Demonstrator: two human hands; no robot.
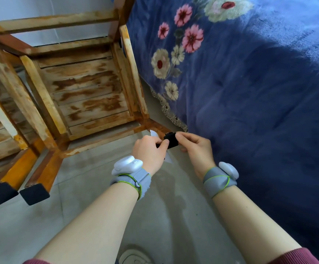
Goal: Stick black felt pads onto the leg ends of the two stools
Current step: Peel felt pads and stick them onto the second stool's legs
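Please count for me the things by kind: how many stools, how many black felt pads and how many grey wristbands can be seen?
Stools: 2, middle stool and left stool.
Black felt pads: 3, left stuck pad, right stuck pad, held pad pinched by left hand and right hand.
Grey wristbands: 2, left wristband, right wristband.
Total: 7.
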